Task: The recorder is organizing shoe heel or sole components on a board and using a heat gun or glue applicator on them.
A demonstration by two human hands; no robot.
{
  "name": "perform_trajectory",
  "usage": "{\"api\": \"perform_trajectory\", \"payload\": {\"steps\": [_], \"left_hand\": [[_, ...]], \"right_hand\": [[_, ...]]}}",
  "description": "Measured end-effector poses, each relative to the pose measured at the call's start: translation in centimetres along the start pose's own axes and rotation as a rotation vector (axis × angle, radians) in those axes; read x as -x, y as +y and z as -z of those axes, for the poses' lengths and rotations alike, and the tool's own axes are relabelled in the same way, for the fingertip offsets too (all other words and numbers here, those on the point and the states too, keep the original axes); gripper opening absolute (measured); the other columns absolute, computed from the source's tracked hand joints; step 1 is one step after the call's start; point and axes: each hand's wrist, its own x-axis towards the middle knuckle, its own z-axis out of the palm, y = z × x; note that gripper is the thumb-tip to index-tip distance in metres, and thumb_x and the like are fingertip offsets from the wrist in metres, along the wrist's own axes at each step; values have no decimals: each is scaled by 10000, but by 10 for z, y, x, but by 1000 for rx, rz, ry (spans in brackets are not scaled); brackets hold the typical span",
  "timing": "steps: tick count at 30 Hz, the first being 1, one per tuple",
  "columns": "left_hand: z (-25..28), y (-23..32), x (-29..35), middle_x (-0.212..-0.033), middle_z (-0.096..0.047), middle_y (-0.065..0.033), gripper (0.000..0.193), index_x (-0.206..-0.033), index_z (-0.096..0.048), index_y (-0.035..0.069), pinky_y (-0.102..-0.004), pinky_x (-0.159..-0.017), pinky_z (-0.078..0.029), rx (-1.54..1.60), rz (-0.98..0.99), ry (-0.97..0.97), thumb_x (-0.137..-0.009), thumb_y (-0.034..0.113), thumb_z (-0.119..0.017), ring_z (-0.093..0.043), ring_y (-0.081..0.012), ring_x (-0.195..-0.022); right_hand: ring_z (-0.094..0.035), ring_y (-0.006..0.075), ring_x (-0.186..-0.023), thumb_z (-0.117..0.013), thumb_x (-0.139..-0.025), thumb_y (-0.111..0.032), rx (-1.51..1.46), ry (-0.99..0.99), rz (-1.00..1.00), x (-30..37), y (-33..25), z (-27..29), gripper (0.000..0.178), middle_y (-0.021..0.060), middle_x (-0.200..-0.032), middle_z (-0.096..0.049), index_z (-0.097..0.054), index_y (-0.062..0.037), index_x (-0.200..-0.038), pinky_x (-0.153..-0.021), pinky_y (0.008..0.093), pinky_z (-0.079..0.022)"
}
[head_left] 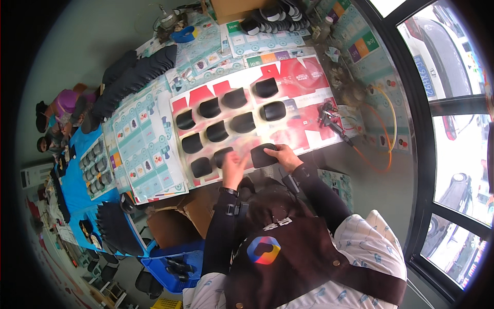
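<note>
Black rounded flat pieces (242, 122) are spread in rows over a red and white board (315, 139) on the bench in front of me. Near the front edge, my right hand (286, 157) pinches one dark piece (262, 156) by its right side, thumb on top. Just left of it, my left hand (234, 169) is smeared by motion beside another black piece (222, 156), partly covering it. Whether those blurred fingers grip anything cannot be made out. A further black piece (201, 167) lies at the board's front left corner.
A spray gun (329, 117) with an orange hose (378, 170) lies at the board's right edge. Overlapping black pieces (135, 72) line the far left. More are stacked at the back (275, 20). Below left stands a blue crate (157, 267). Other people (64, 110) sit far left.
</note>
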Motion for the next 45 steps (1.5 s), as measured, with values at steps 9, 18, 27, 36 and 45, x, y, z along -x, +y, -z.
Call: {"api": "perform_trajectory", "payload": {"steps": [9, 18, 27, 36, 45], "left_hand": [[-52, -22, -14, -839, -719, -59, 311, -991, -667, -28, -277, -657, -535, 300, 280, -289, -823, 150, -858, -664, -133, -723], [-61, -45, -39, -941, -725, -131, 379, -1101, -656, -57, -365, -798, -547, -8, 200, 23, -877, 204, -813, -697, -229, -864], [-64, -44, -45, -911, -740, -189, 384, -993, -682, -28, -419, -783, -555, -318, 136, 69, -820, 274, -845, -725, -339, -868], [-71, -9, -39, -1213, -580, -259, 585, -1222, -510, -6, -473, -924, -513, -623, -117, 77, -787, 181, -854, -609, -432, -1098], [32, 4, -13, -915, -630, -114, 324, -1085, -590, 18, -392, -768, -519, -460, -286, 176, -858, 153, -778, -635, -268, -837]], "right_hand": [[-660, 134, -944, -667, -1013, -280, 21, -106, -57, -9, 6, 43, 356, 59, -1053, -738, -701, 44, -1159, -861, 284, -512], [-629, 180, -634, -689, -959, -354, 685, 456, 249, -48, -3, 87, 446, 144, -689, -672, -723, 85, -884, -629, 383, -485], [-718, 377, -791, -736, -890, -441, 751, 500, 202, -79, 7, 78, 498, 246, -826, -725, -752, 55, -937, -716, 450, -535], [-679, 371, -1024, -881, -736, -423, 1201, 582, 193, -51, -10, 67, 631, 218, -1031, -697, -653, -1, -1146, -896, 441, -550], [-545, 365, -1174, -622, -843, -100, 1559, 961, 525, -27, -51, 212, 371, 154, -1251, -545, -554, -24, -1199, -933, 496, -524]]}}
